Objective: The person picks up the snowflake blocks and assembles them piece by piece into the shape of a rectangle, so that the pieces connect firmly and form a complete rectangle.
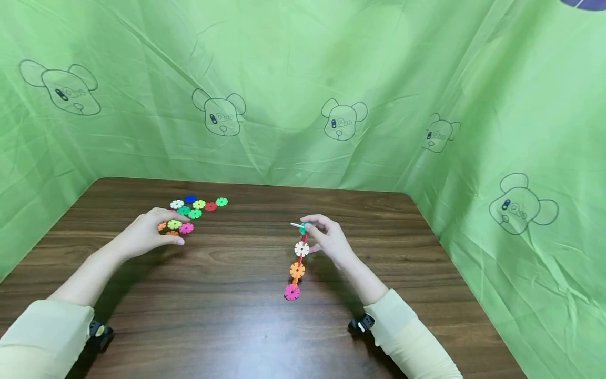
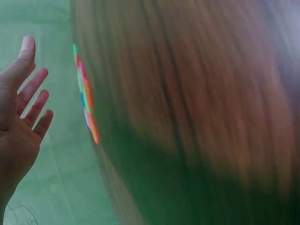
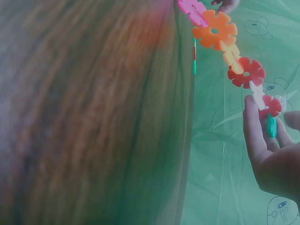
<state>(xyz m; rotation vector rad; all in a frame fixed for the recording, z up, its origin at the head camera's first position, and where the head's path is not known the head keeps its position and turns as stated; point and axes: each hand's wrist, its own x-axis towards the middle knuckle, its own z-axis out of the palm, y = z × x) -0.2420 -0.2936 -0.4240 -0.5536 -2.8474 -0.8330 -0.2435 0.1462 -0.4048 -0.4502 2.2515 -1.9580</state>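
In the head view my right hand (image 1: 333, 245) holds the upper end of a chain of interlocking snowflake discs (image 1: 297, 270) between thumb and fingers. White, red, orange and green discs make it up, and a pink disc (image 1: 292, 292) forms its lower end. The right wrist view shows the chain slanting up from the fingers of that hand (image 3: 276, 164), a green disc (image 3: 272, 126) among them. On the left, my left hand (image 1: 147, 234) spreads thumb and fingers around loose snowflake discs (image 1: 174, 224). Its fingers stand apart in the left wrist view, with nothing between them.
More loose discs (image 1: 195, 213) in green, yellow, red, blue and white lie just beyond the left hand on the dark wooden table (image 1: 246, 326). A green curtain (image 1: 284, 63) with bear-head outlines hangs behind the table and along its sides.
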